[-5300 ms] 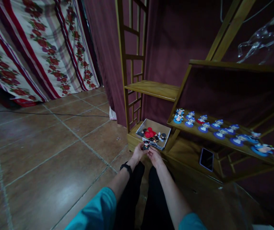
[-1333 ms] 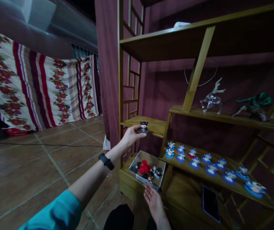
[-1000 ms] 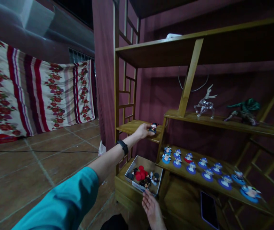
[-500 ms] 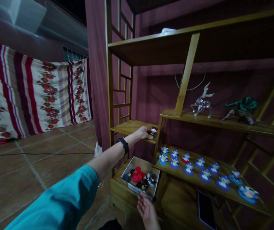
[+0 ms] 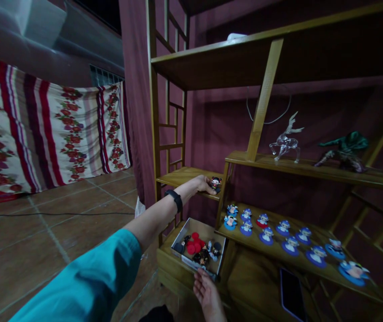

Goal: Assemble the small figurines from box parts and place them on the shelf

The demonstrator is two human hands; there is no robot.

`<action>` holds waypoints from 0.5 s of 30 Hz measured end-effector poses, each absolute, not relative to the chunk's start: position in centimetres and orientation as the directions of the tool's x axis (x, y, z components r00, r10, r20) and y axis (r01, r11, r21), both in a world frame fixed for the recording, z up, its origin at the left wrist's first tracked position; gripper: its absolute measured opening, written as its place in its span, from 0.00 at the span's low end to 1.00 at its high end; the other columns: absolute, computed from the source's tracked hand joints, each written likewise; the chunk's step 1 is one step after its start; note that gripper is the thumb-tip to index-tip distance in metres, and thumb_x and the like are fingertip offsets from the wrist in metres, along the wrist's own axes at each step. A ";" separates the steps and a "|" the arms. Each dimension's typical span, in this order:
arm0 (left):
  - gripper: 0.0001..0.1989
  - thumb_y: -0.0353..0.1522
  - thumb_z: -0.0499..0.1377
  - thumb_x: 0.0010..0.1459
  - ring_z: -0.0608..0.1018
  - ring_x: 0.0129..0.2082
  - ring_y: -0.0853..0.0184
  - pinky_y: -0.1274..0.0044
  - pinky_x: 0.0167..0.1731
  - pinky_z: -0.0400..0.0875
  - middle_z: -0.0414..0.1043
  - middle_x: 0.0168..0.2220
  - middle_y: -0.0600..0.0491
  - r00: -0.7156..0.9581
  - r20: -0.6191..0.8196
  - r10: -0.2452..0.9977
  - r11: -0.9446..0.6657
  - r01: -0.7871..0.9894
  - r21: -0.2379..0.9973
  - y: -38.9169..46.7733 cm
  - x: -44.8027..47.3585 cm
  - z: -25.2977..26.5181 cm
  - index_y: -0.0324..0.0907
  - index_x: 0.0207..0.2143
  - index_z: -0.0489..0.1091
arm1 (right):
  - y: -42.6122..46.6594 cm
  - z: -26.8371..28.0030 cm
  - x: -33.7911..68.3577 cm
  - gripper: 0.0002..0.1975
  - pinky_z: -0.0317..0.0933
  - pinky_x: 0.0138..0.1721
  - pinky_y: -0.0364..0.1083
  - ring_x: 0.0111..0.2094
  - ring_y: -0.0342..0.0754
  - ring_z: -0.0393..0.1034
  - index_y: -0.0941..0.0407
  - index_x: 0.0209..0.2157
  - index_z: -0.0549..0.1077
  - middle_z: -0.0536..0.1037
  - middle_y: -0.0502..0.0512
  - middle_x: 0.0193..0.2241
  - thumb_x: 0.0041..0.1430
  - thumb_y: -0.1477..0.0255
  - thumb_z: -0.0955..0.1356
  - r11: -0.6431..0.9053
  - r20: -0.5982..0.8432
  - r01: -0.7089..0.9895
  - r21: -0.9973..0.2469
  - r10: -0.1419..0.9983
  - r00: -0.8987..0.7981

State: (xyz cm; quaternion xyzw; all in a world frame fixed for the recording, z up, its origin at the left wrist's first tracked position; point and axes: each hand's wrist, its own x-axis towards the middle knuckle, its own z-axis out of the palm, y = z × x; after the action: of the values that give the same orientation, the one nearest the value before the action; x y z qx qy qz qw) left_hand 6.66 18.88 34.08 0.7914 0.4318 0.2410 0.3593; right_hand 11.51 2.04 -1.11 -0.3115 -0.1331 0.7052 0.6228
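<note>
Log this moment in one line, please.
left hand: gripping figurine at small shelf | right hand: open, near box

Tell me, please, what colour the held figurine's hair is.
The figurine has black hair, best seen in the head view.

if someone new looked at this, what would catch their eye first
Probably the left hand, holding a black-haired figurine at the right end of the small shelf, with a bright teal sleeve crossing the lower left. Next would likely come the brightly based figurines lined up on the low shelf to the right, then the flower-and-stripe cloth hanging at the far left.
</note>
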 end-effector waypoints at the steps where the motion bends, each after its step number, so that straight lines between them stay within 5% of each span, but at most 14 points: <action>1: 0.20 0.35 0.68 0.21 0.69 0.21 0.72 0.79 0.25 0.63 0.69 0.19 0.58 0.506 0.071 0.859 -0.369 0.519 0.771 18.9 6.7 34.1 0.37 0.24 0.74 | 2.0 -1.0 11.5 0.19 0.61 0.41 0.47 0.36 0.47 0.70 0.55 0.35 0.74 0.77 0.54 0.34 0.36 0.64 0.72 -0.186 -0.270 -0.794 -0.579 0.962 -0.028; 15: 0.20 0.33 0.68 0.23 0.69 0.21 0.71 0.80 0.24 0.62 0.69 0.18 0.59 0.466 0.047 0.883 -0.341 0.572 0.746 18.0 6.9 34.6 0.39 0.26 0.75 | 1.4 -0.6 11.9 0.21 0.61 0.41 0.47 0.39 0.48 0.69 0.55 0.37 0.73 0.77 0.55 0.36 0.36 0.64 0.72 -0.165 -0.263 -0.781 -0.602 0.965 -0.001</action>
State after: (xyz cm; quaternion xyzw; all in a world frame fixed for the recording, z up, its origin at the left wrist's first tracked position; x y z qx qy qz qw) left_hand 6.85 18.00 34.63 0.7860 0.4628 0.2297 0.3395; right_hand 11.85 1.39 -0.65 -0.3201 -0.1434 0.6929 0.6300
